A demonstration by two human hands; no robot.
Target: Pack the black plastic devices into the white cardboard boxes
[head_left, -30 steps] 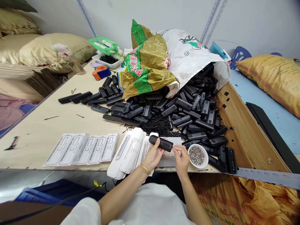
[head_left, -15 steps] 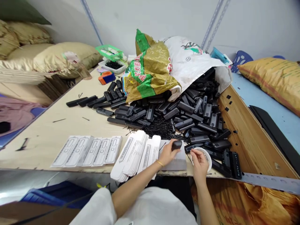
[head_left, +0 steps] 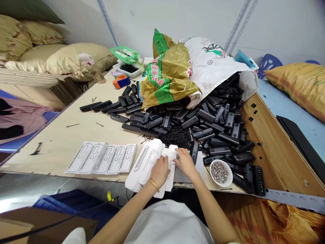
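Our left hand (head_left: 159,174) is down on a short stack of flat white cartons (head_left: 169,153), fingers curled, and honestly we can't tell if it's pinching one or just resting. Our right hand (head_left: 186,163) is at the stack's far right edge, thumb and forefinger parted, so the top carton sits right between the two hands. Just past the right hand there's a black case (head_left: 194,152) lying by a grey sheet (head_left: 200,171). Taller carton pile (head_left: 144,164) is just left of our left hand, then a row of printed boxes (head_left: 115,158) farther left on the bench (head_left: 61,139). Off to our right, a white bowl (head_left: 220,173) of little metal bits. Beyond the hands, a big heap of black cases (head_left: 215,150) spills from a white sack (head_left: 215,74).
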